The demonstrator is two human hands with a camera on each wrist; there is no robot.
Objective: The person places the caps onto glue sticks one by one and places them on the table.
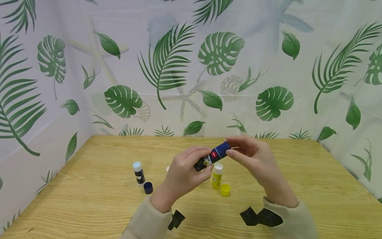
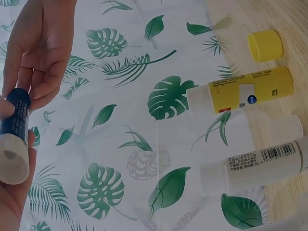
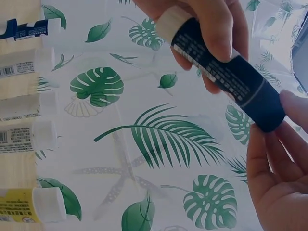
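Note:
A dark blue glue stick (image 1: 209, 159) with a blue cap (image 1: 223, 150) is held tilted above the table. My left hand (image 1: 186, 169) grips its body, the thumb and fingers wrapped round the label. At the upper end, my right hand (image 1: 258, 161) pinches the cap between thumb and fingertips. In the right wrist view the cap (image 3: 267, 110) still sits on the body (image 3: 211, 62), whose white base (image 3: 174, 23) points away from the right hand. The left wrist view shows that white base (image 2: 13, 161) near its left edge.
An uncapped navy glue stick (image 1: 139, 173) stands left on the wooden table (image 1: 89, 199), a navy cap (image 1: 148, 188) beside it. A yellow glue stick (image 1: 217, 179) stands near a yellow cap (image 1: 225, 190). Several white glue sticks (image 3: 21, 107), partly hidden behind my left hand in the head view, stand between.

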